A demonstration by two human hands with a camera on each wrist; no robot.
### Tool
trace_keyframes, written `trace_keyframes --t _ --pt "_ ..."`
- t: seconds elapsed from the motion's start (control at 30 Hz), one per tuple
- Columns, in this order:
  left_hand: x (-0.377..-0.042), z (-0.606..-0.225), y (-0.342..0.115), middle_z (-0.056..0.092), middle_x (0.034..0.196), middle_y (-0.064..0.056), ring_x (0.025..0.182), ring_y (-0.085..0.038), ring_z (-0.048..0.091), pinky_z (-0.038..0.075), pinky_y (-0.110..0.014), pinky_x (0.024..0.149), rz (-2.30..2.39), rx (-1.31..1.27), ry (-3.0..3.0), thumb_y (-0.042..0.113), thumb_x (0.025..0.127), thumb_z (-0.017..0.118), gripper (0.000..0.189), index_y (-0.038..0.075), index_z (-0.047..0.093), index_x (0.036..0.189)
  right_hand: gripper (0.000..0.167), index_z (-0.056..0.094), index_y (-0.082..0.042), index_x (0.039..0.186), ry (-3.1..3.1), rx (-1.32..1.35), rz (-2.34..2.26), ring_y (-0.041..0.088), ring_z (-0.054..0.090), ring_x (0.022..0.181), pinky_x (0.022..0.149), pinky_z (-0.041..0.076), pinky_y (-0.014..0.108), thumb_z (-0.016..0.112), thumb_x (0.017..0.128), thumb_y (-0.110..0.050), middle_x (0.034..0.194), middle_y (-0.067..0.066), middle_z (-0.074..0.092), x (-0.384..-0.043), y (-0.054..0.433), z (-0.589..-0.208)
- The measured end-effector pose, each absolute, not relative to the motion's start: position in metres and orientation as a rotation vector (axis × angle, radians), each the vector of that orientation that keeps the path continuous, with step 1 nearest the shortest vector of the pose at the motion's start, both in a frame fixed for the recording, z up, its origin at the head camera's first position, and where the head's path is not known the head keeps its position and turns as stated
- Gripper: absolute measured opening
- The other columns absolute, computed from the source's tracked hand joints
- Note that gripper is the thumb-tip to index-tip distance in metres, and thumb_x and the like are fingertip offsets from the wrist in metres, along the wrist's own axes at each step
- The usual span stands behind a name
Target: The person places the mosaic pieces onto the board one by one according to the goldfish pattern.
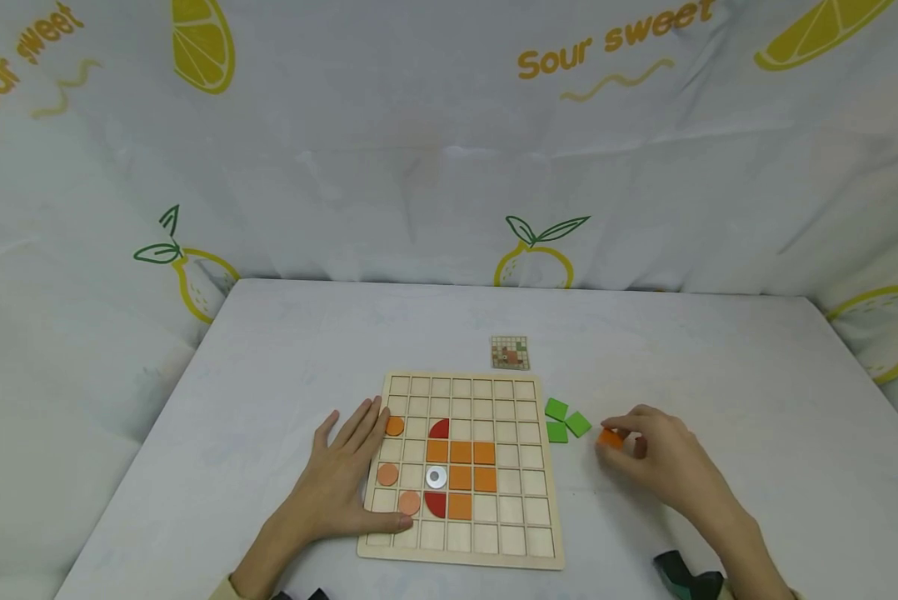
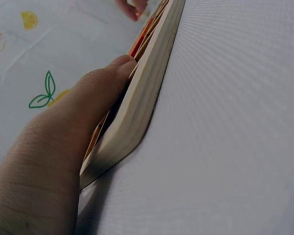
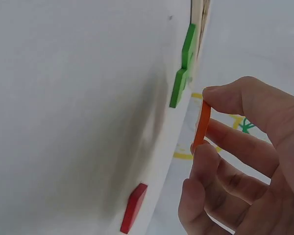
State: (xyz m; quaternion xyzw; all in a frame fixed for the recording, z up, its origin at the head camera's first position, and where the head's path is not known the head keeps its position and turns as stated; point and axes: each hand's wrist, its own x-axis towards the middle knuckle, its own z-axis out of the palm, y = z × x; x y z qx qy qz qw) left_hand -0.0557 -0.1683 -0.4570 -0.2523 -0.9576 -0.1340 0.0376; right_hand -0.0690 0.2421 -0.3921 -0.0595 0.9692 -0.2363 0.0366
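Observation:
A wooden grid board (image 1: 522, 508) lies on the table, with orange square tiles (image 1: 460, 452), red quarter-round pieces (image 1: 435, 505), orange discs (image 1: 387, 474) and a white ring-shaped piece (image 1: 436, 477) in its cells. My left hand (image 1: 344, 479) rests at the board's left side, fingers straight along the edge and thumb on the near left part. Right of the board, my right hand (image 1: 659, 454) pinches an orange square tile (image 3: 202, 123) between thumb and fingertips, held above the table. Three green square tiles (image 1: 578, 424) lie between that hand and the board.
A small pattern card (image 1: 510, 352) lies beyond the board's far edge. In the right wrist view a red piece (image 3: 134, 209) lies on the table below the right hand. A lemon-print cloth (image 1: 389, 192) hangs behind the white table (image 1: 719, 358).

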Motion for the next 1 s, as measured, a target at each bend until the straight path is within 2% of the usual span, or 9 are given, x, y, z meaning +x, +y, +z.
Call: trace_keyframes --t 0.37,0.77,1.0 --pt "-0.055 -0.457 -0.169 0.024 0.171 -0.013 0.159 -0.029 0.024 0.012 -0.061 0.120 -0.413 -0.777 -2.924 0.091 0.066 0.063 0.133 0.005 0.028 0.161 0.025 0.080 -0.006 0.102 2.994 -0.310 -0.763 0.003 0.047 0.065 0.052 0.039 0.020 0.085 0.078 -0.012 0.092 -0.002 0.071 -0.059 0.218 -0.379" --pt "-0.055 -0.456 -0.168 0.024 0.170 -0.013 0.159 -0.029 0.024 0.011 -0.061 0.121 -0.416 -0.777 -2.924 0.091 0.065 0.064 0.134 0.004 0.029 0.161 0.027 0.081 -0.014 0.103 2.949 -0.372 -0.823 -0.001 0.046 0.064 0.052 0.039 0.018 0.082 0.076 -0.009 0.082 -0.011 0.061 -0.048 0.186 -0.376" --pt "-0.056 -0.456 -0.168 0.024 0.170 -0.013 0.159 -0.029 0.024 0.012 -0.062 0.121 -0.413 -0.771 -2.927 0.092 0.065 0.063 0.134 0.004 0.028 0.161 0.026 0.081 -0.016 0.104 2.897 -0.369 -0.813 -0.001 0.044 0.064 0.054 0.038 0.017 0.085 0.078 -0.018 0.091 -0.008 0.065 -0.043 0.168 -0.376"
